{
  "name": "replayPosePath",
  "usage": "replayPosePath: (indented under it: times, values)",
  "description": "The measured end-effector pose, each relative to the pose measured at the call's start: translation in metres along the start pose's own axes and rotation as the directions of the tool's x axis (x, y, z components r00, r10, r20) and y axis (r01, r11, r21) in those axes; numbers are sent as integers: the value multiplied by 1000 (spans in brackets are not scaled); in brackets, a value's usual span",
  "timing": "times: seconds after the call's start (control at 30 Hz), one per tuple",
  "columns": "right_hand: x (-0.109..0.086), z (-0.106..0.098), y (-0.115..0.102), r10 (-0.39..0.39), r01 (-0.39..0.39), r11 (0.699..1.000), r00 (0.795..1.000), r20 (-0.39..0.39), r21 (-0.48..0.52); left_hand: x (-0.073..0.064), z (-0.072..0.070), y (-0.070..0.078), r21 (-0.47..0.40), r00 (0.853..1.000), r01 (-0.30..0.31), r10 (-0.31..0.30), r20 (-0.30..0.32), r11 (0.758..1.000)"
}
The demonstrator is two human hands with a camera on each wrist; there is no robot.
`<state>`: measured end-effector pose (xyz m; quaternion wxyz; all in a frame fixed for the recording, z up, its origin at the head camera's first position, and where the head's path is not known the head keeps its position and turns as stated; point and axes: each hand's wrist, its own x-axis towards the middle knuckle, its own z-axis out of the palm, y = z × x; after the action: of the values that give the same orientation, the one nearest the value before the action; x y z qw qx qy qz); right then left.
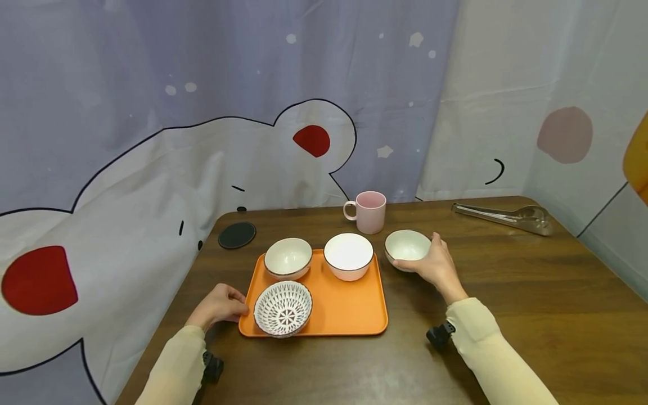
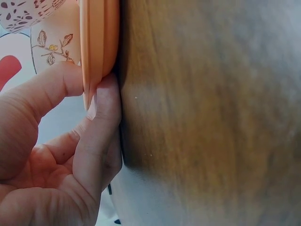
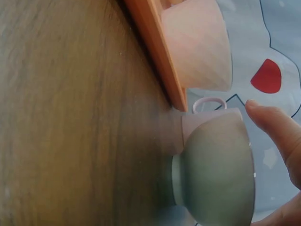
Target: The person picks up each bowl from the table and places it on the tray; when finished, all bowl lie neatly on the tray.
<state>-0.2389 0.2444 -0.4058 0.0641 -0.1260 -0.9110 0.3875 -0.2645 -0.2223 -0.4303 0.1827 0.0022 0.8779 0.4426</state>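
Observation:
My left hand [image 1: 221, 306] pinches the left edge of an orange tray [image 1: 349, 315], thumb above and fingers underneath in the left wrist view. On the tray stand a patterned bowl [image 1: 283, 309], a cream bowl [image 1: 288, 256] and a white bowl [image 1: 348, 253] with a pale pink outside. Right of the tray, a pale green bowl [image 3: 216, 169] stands upright on the table. Around its near and right rim my right hand [image 1: 435, 264] spreads, thumb and fingers apart. The thumb [image 3: 273, 125] is close to the rim; firm contact cannot be made out.
Behind the bowls stands a pink mug [image 1: 370, 212], its handle to the left. A round black coaster [image 1: 237, 235] lies at the back left. Metal tongs [image 1: 506, 217] lie at the back right of the wooden table [image 1: 547, 304]. A printed curtain [image 1: 228, 163] hangs behind.

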Motion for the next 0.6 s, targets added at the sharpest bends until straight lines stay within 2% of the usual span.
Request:
replayPosePath:
  times: [0.6]
  values:
    - [12,10,6,18,-18,1000,999,42,20,1,1,-1,8,1000,8,-8,-11,1000]
